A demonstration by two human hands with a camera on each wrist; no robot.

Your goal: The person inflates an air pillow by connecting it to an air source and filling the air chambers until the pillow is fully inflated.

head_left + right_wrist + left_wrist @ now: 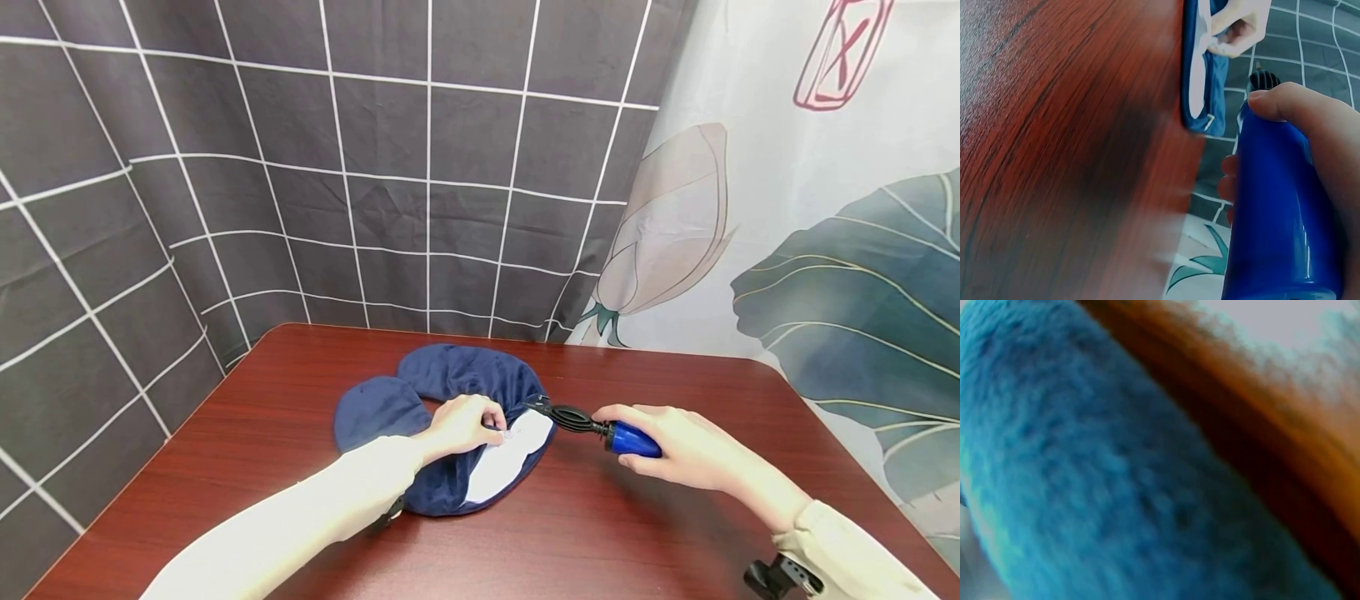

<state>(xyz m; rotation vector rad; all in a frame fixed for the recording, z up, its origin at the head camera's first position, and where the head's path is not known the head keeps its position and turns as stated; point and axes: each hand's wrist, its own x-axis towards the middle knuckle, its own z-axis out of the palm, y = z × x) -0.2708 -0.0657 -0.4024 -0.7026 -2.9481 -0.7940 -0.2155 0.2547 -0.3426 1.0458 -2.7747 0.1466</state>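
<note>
Pillow: my navy neck pillow (465, 371) lies on the red-brown table (637, 533), a little toward 11 o'clock from its middle, its two ends close together at about 10 o'clock.
Opening: along the pillow's 4 o'clock edge the cover gapes, baring the white lining (497, 471); a zip pull (1210, 120) shows at one end.
Left hand: I reach in from 7 o'clock, and my left hand (465, 423) rests over the pillow; thumb and finger are drawn narrow, pinching a pale piece (1214, 45) at the lining, too small for me to name.
Right hand: at the pillow's 3 o'clock, my right hand (671, 442) has its fingers wrapped round the blue tool (632, 440).
Tool: its black coil (572, 418) points toward 9 o'clock, at the pillow; whether its tip touches, I cannot tell.
Left wrist view: blue plush fills most of it, blurred.
Backdrop: a grey checked curtain (382, 117) hangs at 12 o'clock, a floral one (847, 250) at 2 o'clock.
</note>
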